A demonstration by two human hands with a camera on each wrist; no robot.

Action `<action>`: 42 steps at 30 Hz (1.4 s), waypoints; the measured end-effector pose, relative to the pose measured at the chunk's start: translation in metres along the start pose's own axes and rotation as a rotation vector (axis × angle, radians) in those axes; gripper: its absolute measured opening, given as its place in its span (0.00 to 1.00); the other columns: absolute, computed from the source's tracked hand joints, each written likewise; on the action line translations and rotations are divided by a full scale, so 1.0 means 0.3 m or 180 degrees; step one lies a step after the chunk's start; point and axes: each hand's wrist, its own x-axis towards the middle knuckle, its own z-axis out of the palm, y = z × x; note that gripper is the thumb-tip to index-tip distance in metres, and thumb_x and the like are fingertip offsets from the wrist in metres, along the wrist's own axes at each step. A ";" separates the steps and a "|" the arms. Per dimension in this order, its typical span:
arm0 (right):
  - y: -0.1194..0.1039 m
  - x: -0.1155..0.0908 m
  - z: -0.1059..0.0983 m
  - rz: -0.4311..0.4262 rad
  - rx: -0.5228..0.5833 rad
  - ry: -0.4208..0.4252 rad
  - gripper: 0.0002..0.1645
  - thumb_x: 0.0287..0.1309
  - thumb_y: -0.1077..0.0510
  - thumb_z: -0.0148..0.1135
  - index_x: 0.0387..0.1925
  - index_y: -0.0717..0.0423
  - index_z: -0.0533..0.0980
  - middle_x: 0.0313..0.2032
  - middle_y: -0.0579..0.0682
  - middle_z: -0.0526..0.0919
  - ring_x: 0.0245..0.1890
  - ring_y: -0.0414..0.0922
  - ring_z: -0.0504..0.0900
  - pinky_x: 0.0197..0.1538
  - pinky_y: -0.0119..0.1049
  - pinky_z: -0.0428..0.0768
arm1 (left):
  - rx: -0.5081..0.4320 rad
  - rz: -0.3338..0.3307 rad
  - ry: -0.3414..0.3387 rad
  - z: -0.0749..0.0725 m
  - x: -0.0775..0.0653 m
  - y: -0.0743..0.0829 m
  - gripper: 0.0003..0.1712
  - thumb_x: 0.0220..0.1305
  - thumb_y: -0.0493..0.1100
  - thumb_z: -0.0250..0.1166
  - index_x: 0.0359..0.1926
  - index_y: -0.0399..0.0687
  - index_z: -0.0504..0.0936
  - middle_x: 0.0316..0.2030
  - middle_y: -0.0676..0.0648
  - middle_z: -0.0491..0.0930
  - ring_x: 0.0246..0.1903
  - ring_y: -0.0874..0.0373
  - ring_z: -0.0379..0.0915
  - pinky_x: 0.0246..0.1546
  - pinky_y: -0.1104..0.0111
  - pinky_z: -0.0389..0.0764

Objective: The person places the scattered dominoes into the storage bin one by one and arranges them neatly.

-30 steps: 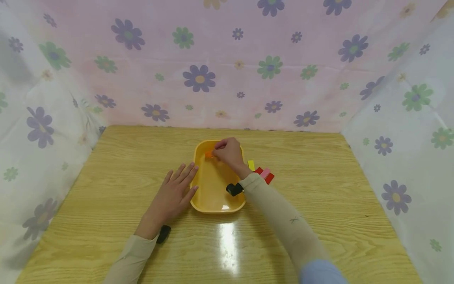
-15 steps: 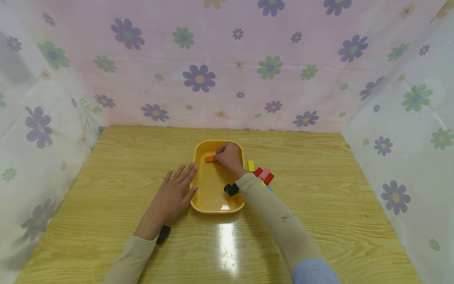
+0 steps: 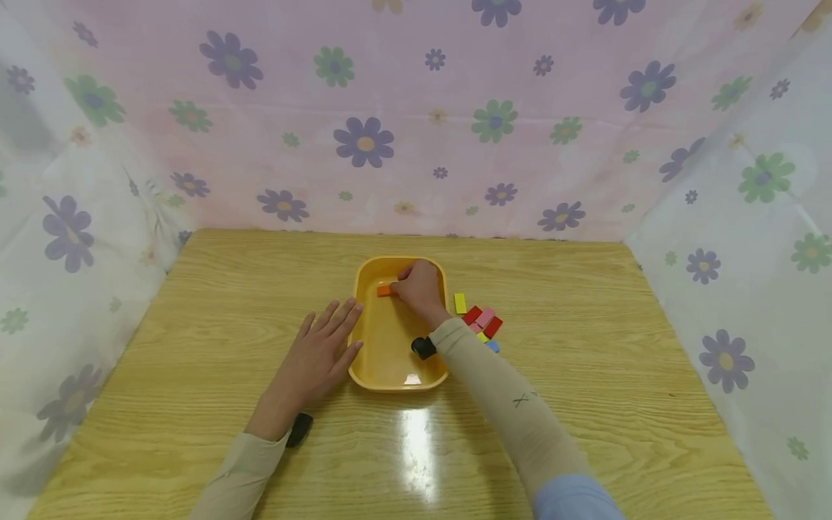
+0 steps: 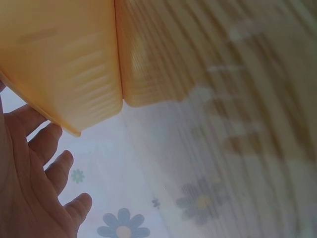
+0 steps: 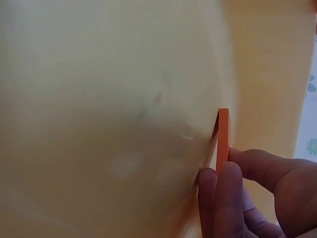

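A yellow oblong tray (image 3: pixel 390 361) sits mid-table. My right hand (image 3: pixel 419 287) reaches into its far end and pinches a small orange block (image 3: pixel 385 290) against the tray floor; in the right wrist view the orange block (image 5: pixel 223 140) stands on edge between fingertips (image 5: pixel 228 178) and thumb. My left hand (image 3: pixel 321 354) lies flat on the wood, fingers straight, fingertips touching the tray's left rim; the left wrist view shows the fingers (image 4: pixel 47 158) beside the tray wall (image 4: pixel 64 64).
Several small colored blocks lie on the table right of the tray: yellow (image 3: pixel 460 303), red (image 3: pixel 472 315), pink (image 3: pixel 484 318), red (image 3: pixel 493 327), blue (image 3: pixel 493 346). Flowered cloth walls (image 3: pixel 416 115) enclose the table on three sides.
The right hand lowered the orange block from above the tray's far end down onto the tray floor. The left hand stayed still.
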 end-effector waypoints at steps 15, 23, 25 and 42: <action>0.003 0.009 0.001 -0.0089 -0.0230 0.0059 0.07 0.48 0.66 0.72 0.23 0.63 0.79 0.22 0.53 0.80 0.23 0.46 0.76 0.28 0.35 0.78 | 0.0035 0.0041 0.0084 0.003 -0.003 0.001 0.36 0.78 0.54 0.53 0.80 0.48 0.56 0.79 0.46 0.54 0.78 0.42 0.48 0.75 0.38 0.49; -0.004 0.003 -0.011 0.0068 -0.0174 -0.0055 0.14 0.50 0.64 0.74 0.19 0.60 0.76 0.15 0.48 0.73 0.15 0.42 0.71 0.20 0.30 0.71 | 0.0037 0.0023 0.0061 -0.003 -0.003 0.005 0.36 0.78 0.54 0.52 0.80 0.48 0.56 0.79 0.46 0.54 0.78 0.41 0.47 0.74 0.38 0.48; -0.003 0.006 -0.012 0.0091 -0.0174 -0.0090 0.17 0.50 0.63 0.75 0.17 0.58 0.74 0.13 0.46 0.72 0.13 0.41 0.71 0.18 0.28 0.70 | 0.0049 0.0019 0.0068 -0.004 -0.003 0.006 0.37 0.78 0.55 0.52 0.80 0.48 0.56 0.79 0.46 0.54 0.79 0.41 0.47 0.74 0.38 0.49; -0.088 -0.072 -0.206 0.0213 0.0865 -0.0955 0.29 0.73 0.46 0.59 0.61 0.65 0.75 0.58 0.64 0.79 0.55 0.61 0.82 0.54 0.47 0.85 | 0.0019 -0.0024 0.0028 0.000 -0.004 0.006 0.37 0.79 0.56 0.51 0.81 0.50 0.55 0.80 0.48 0.52 0.79 0.42 0.45 0.75 0.38 0.46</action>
